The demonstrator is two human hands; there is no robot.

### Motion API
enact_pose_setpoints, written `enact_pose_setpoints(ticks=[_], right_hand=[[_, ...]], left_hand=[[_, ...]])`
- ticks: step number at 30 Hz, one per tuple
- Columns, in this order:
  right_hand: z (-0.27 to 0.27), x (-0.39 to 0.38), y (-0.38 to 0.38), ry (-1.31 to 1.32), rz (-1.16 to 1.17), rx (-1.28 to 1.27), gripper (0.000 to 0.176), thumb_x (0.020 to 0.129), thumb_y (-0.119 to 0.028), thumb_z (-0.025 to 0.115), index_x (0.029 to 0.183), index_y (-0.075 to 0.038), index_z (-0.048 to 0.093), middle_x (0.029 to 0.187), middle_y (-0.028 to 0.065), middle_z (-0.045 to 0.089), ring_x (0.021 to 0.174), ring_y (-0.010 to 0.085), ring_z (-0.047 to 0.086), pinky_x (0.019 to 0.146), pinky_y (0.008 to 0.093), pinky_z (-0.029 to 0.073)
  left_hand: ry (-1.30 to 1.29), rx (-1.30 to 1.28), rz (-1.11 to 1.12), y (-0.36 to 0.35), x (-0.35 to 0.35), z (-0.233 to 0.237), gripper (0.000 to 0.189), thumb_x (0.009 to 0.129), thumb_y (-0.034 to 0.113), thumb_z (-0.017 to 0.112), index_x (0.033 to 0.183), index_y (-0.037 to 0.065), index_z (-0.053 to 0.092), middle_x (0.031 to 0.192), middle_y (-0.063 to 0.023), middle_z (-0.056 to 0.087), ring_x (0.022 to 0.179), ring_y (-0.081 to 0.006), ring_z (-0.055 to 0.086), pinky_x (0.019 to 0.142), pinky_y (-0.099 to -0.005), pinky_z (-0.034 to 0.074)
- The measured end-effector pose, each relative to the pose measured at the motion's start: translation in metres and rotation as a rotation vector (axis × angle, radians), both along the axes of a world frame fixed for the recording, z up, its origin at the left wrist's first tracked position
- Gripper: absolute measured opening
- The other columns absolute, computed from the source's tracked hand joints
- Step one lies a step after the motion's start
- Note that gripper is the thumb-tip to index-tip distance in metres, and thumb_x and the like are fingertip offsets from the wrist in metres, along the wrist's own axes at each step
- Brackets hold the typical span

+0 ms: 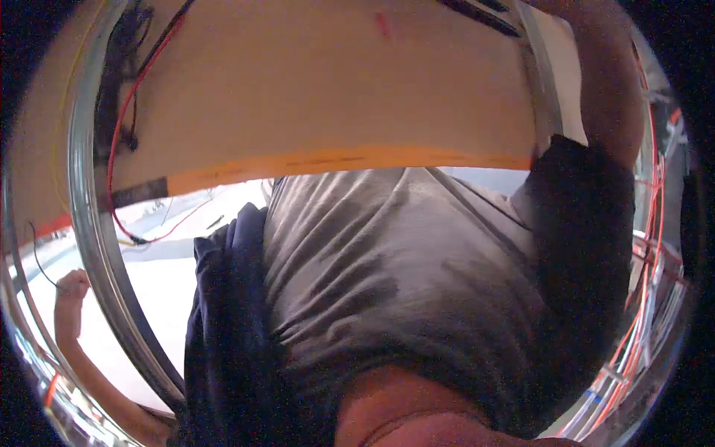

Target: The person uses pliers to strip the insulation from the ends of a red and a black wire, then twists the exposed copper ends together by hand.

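— What's at the far left?
— The left hand [74, 284], bent up beyond the metal tube. Its fingers look curled in narrow on a thin dark wire [39, 257] that arcs up and left from them. It's small and blurred, but I'd judge a light pinch, which suits something so slender.

— And nearer in?
— The curved metal tube [83, 186] seems to be part of a frame. Just beside it, black cables [112, 104] hang with a red wire [112, 160], whose slack loop dips below the panel's edge. Behind lies a bright white surface [160, 298].

— The middle?
— A tan panel [335, 89] with an orange edge spans the top. Beneath it come navy cloth [231, 313] and a grey shirt [402, 261], creased diagonally, perhaps from the stretch of the arms.

— The right hand?
— Can't tell what it's doing; it's out of view. Past a metal bar [547, 82], a dark sleeve [581, 223] leads to a forearm [614, 82] going up out of view, probably reaching past the panel. At the far right, orange-red cables [655, 201] run through the room's dim edge.
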State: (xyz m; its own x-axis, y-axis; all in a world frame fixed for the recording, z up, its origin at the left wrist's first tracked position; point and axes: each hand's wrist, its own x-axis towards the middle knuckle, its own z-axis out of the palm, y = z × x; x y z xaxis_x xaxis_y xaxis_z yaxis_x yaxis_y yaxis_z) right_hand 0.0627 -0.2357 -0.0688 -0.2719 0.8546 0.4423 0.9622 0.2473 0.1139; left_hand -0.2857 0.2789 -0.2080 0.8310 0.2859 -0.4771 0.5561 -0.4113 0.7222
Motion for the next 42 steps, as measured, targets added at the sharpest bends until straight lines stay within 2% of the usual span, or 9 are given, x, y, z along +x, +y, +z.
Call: enact_pose_setpoints(ticks=[1, 12, 13, 14, 21, 25, 34, 39, 42], right_hand=[[0.0, -0.007, -0.003, -0.015, 0.019, 0.008, 0.018, 0.088, -0.014, 0.065, 0.099, 0.0, 0.064, 0.081, 0.0125, 0.065, 0.069, 0.0226, 0.061, 0.064, 0.0359, 0.048], [0.043, -0.061, -0.004, 0.138, -0.506, -0.369, 0.017, 0.092, -0.015, 0.061, 0.1, 0.0, 0.063, 0.083, 0.0127, 0.064, 0.074, 0.0237, 0.061, 0.07, 0.037, 0.047], [0.027, -0.054, -0.007, 0.105, -0.423, -0.248, 0.017, 0.088, -0.012, 0.063, 0.102, -0.002, 0.064, 0.091, 0.011, 0.065, 0.082, 0.0249, 0.062, 0.075, 0.0353, 0.048], [0.01, -0.041, -0.014, 0.073, -0.348, -0.135, 0.021, 0.084, -0.008, 0.065, 0.105, -0.004, 0.066, 0.1, 0.0094, 0.065, 0.091, 0.0261, 0.063, 0.081, 0.0336, 0.049], [0.023, -0.029, 0.004, 0.131, -0.442, -0.246, 0.023, 0.082, -0.004, 0.064, 0.104, -0.002, 0.064, 0.096, 0.0123, 0.064, 0.09, 0.0311, 0.061, 0.078, 0.0371, 0.048], [0.01, -0.067, 0.046, 0.231, -0.481, -0.28, 0.021, 0.083, -0.006, 0.061, 0.104, -0.004, 0.064, 0.098, 0.016, 0.064, 0.096, 0.0371, 0.061, 0.083, 0.043, 0.048], [0.003, -0.071, 0.025, 0.169, -0.473, -0.075, 0.028, 0.081, -0.002, 0.065, 0.109, -0.004, 0.064, 0.106, 0.0128, 0.062, 0.098, 0.0304, 0.062, 0.081, 0.0371, 0.05], [0.005, -0.091, 0.036, 0.103, -0.232, -0.288, 0.027, 0.086, -0.009, 0.063, 0.112, -0.005, 0.063, 0.111, 0.0133, 0.06, 0.1, 0.0317, 0.06, 0.084, 0.039, 0.05], [0.008, -0.117, 0.052, 0.272, -0.117, -0.49, 0.031, 0.088, -0.014, 0.061, 0.117, -0.006, 0.06, 0.113, 0.0138, 0.059, 0.102, 0.0322, 0.059, 0.087, 0.0404, 0.048]], left_hand=[[-0.003, -0.036, -0.008, 0.001, 0.003, -0.001, 0.028, 0.094, 0.025, 0.057, 0.078, 0.002, 0.059, 0.077, 0.0014, 0.053, 0.078, -0.0108, 0.048, 0.074, -0.0254, 0.038], [0.111, 0.173, -0.173, -0.032, 0.006, 0.012, 0.021, 0.092, 0.013, 0.055, 0.095, 0.0, 0.071, 0.095, -0.0087, 0.071, 0.096, -0.0169, 0.064, 0.093, -0.0322, 0.047], [0.044, -0.048, -0.179, -0.022, 0.001, 0.007, 0.02, 0.092, 0.012, 0.055, 0.092, 0.0, 0.071, 0.094, -0.0074, 0.071, 0.095, -0.0164, 0.063, 0.091, -0.0314, 0.047], [0.023, 0.089, -0.248, -0.021, -0.005, 0.005, 0.018, 0.091, 0.013, 0.058, 0.09, 0.001, 0.071, 0.092, -0.0066, 0.069, 0.094, -0.0161, 0.062, 0.09, -0.031, 0.046], [0.294, 0.128, -0.236, 0.028, -0.006, -0.022, 0.013, 0.085, 0.011, 0.061, 0.085, 0.004, 0.072, 0.078, -0.0039, 0.069, 0.077, -0.0126, 0.064, 0.073, -0.0286, 0.049], [0.38, 0.18, -0.309, 0.056, -0.035, -0.046, 0.015, 0.085, 0.009, 0.06, 0.09, 0.005, 0.074, 0.079, -0.0022, 0.07, 0.078, -0.0111, 0.063, 0.076, -0.0289, 0.05], [0.321, -0.083, -0.334, -0.046, 0.017, -0.017, 0.014, 0.08, 0.002, 0.067, 0.093, 0.001, 0.074, 0.087, -0.005, 0.072, 0.081, -0.0118, 0.065, 0.082, -0.0271, 0.052], [0.372, -0.016, -0.456, -0.06, 0.029, 0.012, 0.017, 0.077, 0.0, 0.071, 0.094, 0.001, 0.074, 0.09, -0.0068, 0.073, 0.079, -0.0128, 0.066, 0.078, -0.026, 0.054], [0.291, -0.211, -0.437, -0.061, 0.028, 0.015, 0.017, 0.077, 0.002, 0.073, 0.094, 0.001, 0.074, 0.089, -0.0075, 0.072, 0.079, -0.0127, 0.066, 0.078, -0.0271, 0.054]])
